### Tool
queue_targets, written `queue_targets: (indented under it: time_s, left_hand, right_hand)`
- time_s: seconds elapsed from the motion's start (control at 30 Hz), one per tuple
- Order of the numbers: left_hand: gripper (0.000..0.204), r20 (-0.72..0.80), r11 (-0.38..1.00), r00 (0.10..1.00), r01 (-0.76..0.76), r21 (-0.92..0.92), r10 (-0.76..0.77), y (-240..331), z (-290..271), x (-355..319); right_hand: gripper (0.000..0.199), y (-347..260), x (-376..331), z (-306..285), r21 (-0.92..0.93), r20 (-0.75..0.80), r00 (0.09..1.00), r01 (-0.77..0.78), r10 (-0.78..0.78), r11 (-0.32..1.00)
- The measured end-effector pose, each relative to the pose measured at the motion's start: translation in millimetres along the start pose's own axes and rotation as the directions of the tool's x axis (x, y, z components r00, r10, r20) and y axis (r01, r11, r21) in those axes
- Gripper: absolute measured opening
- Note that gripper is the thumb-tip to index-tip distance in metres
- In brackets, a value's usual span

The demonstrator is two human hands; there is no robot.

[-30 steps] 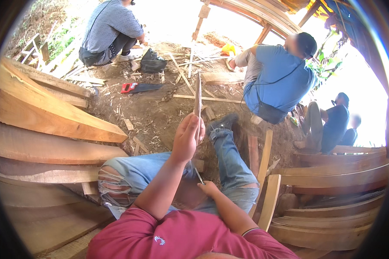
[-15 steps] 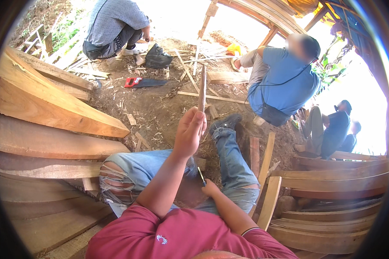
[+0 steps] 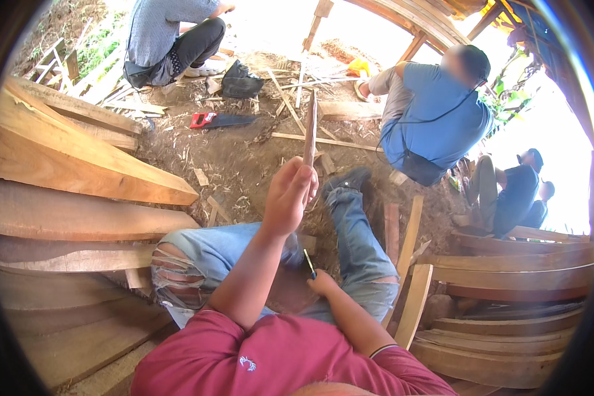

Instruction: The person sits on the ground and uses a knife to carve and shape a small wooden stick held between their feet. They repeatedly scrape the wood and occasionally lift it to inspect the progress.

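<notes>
My left hand (image 3: 289, 197) is raised above my knees, its fingers closed round a narrow brown wooden stick (image 3: 310, 129) that points up and away from me. Lower down, between my thighs, my right hand (image 3: 322, 282) grips a slim knife-like tool (image 3: 309, 263) with a dark blue handle and a pale, thin tip. That tip points away from me, apart from the stick. The tool's exact kind is too small to make out.
Curved timbers (image 3: 86, 152) are stacked at my left, with more planks (image 3: 508, 270) at my right. A red-handled saw (image 3: 221, 121) and a black bag (image 3: 242, 80) lie on the dirt ahead among wood scraps. Other people sit nearby, one in a blue shirt (image 3: 435, 112).
My left hand and the stick have risen slightly. My right hand has shifted a little upward with the tool. The person in grey at the far left has shifted left and lifted an arm.
</notes>
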State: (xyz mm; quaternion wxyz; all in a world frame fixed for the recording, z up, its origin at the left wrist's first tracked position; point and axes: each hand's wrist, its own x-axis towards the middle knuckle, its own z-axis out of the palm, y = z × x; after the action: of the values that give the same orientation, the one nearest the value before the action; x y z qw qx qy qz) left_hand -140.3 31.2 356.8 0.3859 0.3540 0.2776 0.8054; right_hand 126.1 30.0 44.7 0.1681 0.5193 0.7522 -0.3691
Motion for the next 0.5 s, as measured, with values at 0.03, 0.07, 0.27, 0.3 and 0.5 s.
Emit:
queue_targets:
  time_s: [0.03,0.07,0.27,0.3,0.5]
  left_hand:
    - [0.031,0.012,1.0,1.0,0.009,-0.03,-0.009,-0.2,-0.6,-0.8]
    - [0.031,0.026,0.998,1.0,0.019,-0.06,-0.017,-0.8,-1.1,-1.8]
    - [0.033,0.037,0.994,0.999,0.032,-0.107,-0.028,3.5,-2.0,-3.4]
    - [0.034,0.039,0.992,0.998,0.042,-0.115,-0.038,4.4,-1.3,-3.7]
    - [0.041,0.08,0.972,0.994,0.094,-0.213,-0.078,5.7,-3.6,-3.8]
  right_hand:
    - [0.054,1.3,0.9,1.5,-0.008,0.001,1.0,0.002,-0.002,1.0]
    - [0.054,3.0,1.4,3.0,-0.017,0.001,1.0,0.004,-0.004,1.0]
    - [0.055,-10.9,-5.8,-5.6,0.021,0.043,0.999,0.004,-0.005,1.0]
    - [0.055,-11.4,-7.3,-7.7,0.037,0.051,0.999,0.006,-0.008,0.999]
    - [0.056,-4.8,-2.6,-3.3,-0.003,0.034,0.999,-0.001,0.001,1.0]
